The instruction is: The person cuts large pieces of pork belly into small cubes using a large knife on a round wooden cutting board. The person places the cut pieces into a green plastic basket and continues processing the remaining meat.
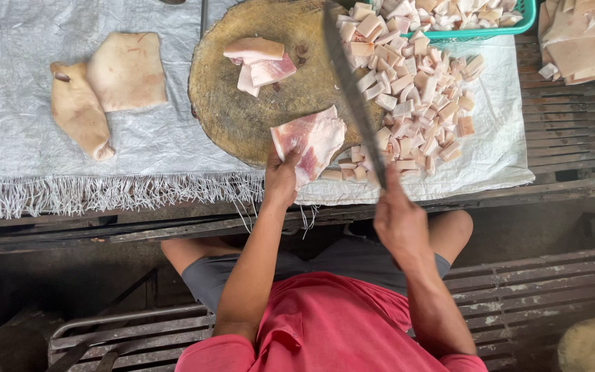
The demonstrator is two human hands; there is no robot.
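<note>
Currently gripping: left hand (282, 180), fingers closed on the near edge of a slab of raw pork (311, 141), pink and white, lying at the near rim of the round wooden chopping block (242, 114) and overhanging it slightly. Right hand (399, 224) wrapped shut around the handle of a long dark cleaver (351, 86); blade raised and blurred, angled from the hand up and leftward over the right part of the block, just right of the slab and not visibly touching it.

Further back on the block: a few cut pork strips (259, 60), stacked loosely, well apart from the held slab.

Right of the block: heap of small pork cubes (418, 96) spread over the white woven sheet (22, 131), reaching up to a green plastic basket (511, 29) filled with more cubes.

Left on the sheet: two pale pieces of pork skin (105, 86), side by side and touching, well apart from both hands.

Far right, on the slatted bench (566, 131): stack of pale skin sheets (587, 38), partly cut off by the edge of view.

Below: red shirt and dark shorts, knees under the table edge.
</note>
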